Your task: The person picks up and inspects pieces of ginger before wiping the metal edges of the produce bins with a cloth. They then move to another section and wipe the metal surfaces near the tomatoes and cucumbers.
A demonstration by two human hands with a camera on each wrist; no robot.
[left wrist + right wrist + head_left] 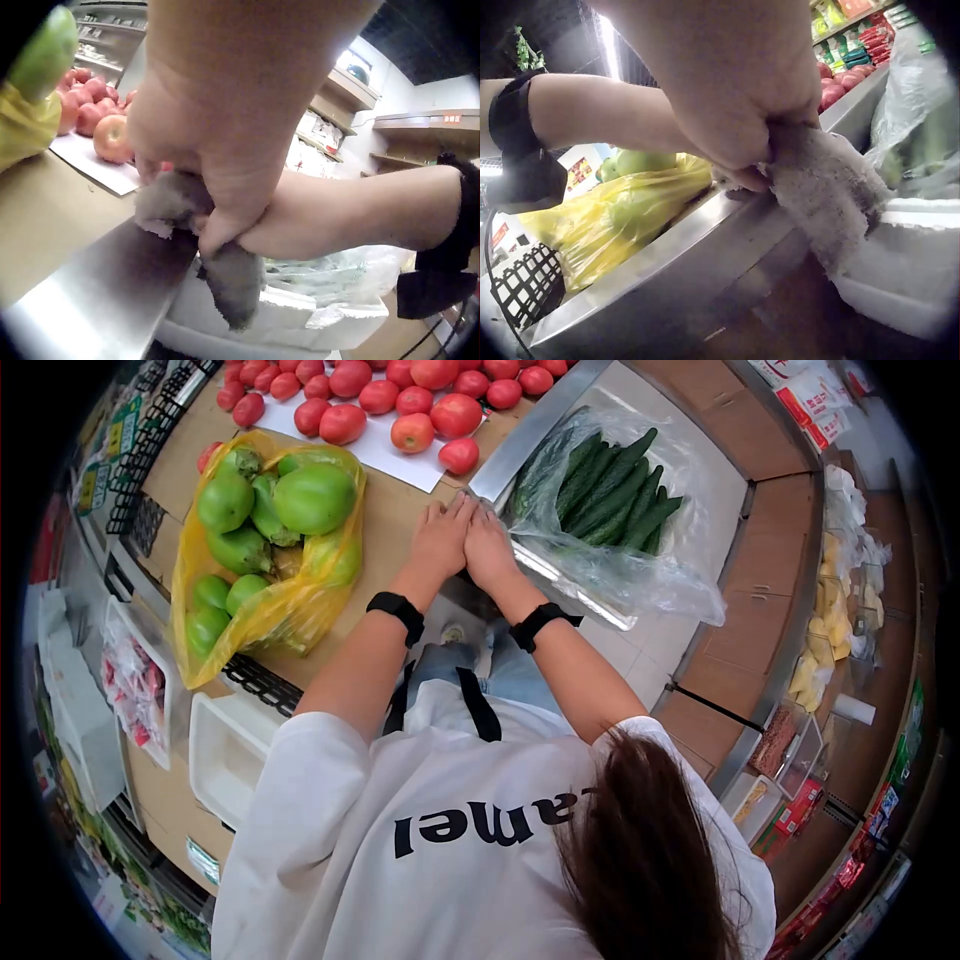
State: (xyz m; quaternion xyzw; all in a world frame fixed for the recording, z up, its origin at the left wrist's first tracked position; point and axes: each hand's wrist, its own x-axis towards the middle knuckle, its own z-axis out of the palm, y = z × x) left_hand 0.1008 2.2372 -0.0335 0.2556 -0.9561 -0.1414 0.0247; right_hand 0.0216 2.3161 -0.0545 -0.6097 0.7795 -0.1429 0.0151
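Note:
My left hand (437,542) and right hand (488,547) meet side by side over the metal edge (90,289) of the counter. Between them they grip a grey, fuzzy-looking cloth (821,187), bunched under the fingers. One end of the cloth hangs down beside the metal edge in both wrist views. From above, the hands hide the cloth. Left of my hands lies a yellow plastic bag (345,575) of round green eggplants (315,498). On the right are dark green cucumbers (620,490) in a clear plastic bag (655,580).
Red tomatoes (455,415) are heaped beyond my hands on white paper (395,460). A white foam box (907,262) stands beside the metal edge under the clear bag. At the left are a white tub (215,755) and a black crate (262,682).

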